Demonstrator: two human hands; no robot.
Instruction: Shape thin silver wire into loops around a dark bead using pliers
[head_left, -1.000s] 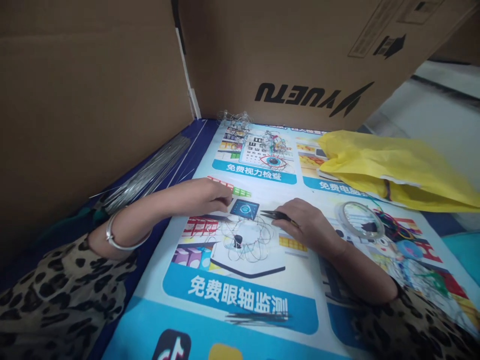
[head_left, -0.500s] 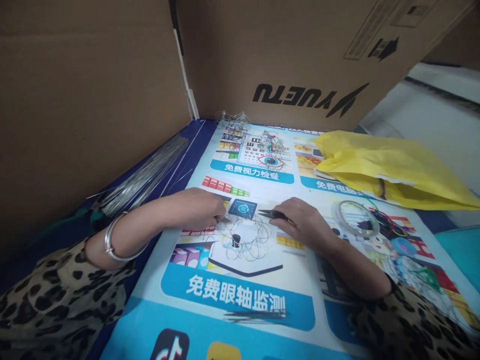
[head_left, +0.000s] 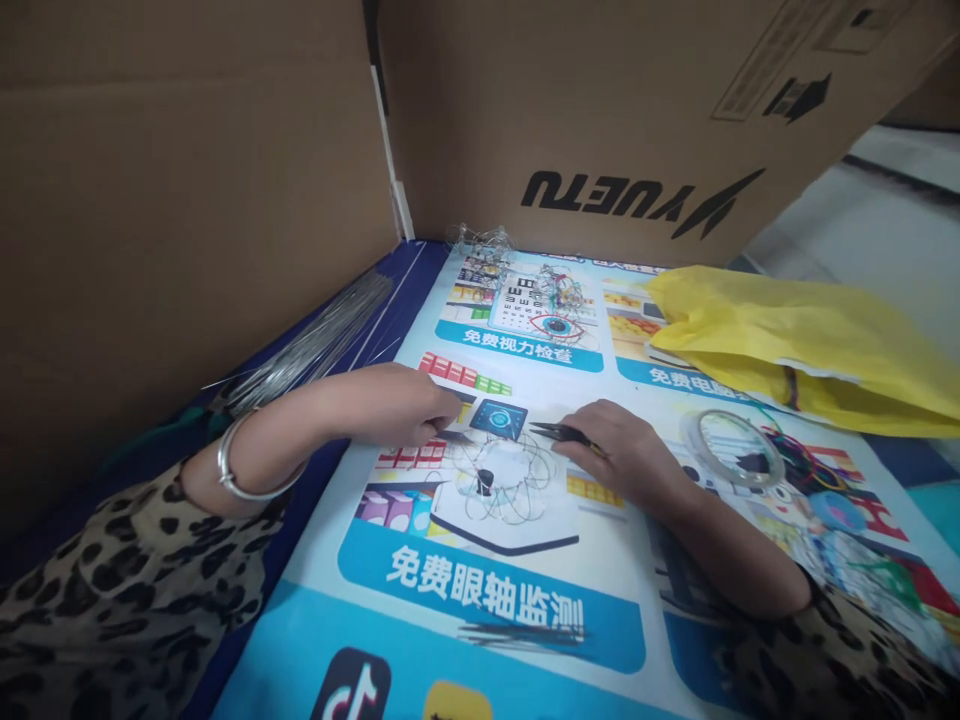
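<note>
A flower-shaped loop piece of thin wire [head_left: 499, 478] lies flat on the printed poster [head_left: 487, 590] between my hands. My left hand [head_left: 397, 400] rests at its upper left edge with fingers pinched together on the wire. My right hand [head_left: 622, 455] lies at its right side, closed round dark slim pliers [head_left: 559, 432] whose tips point left toward the wire piece. A silver bangle [head_left: 232, 470] sits on my left wrist.
A bundle of straight silver wires [head_left: 307, 350] lies at the left by the cardboard wall [head_left: 187, 200]. Finished wire pieces [head_left: 551, 295] sit further back. A yellow plastic bag [head_left: 787, 340], a clear tape roll [head_left: 731, 445] and coloured wires [head_left: 802, 465] lie at the right. Short dark wires [head_left: 525, 633] lie near me.
My left hand has shifted slightly along the wire piece's upper left edge. The view has drifted a little; my right hand with the pliers stays put.
</note>
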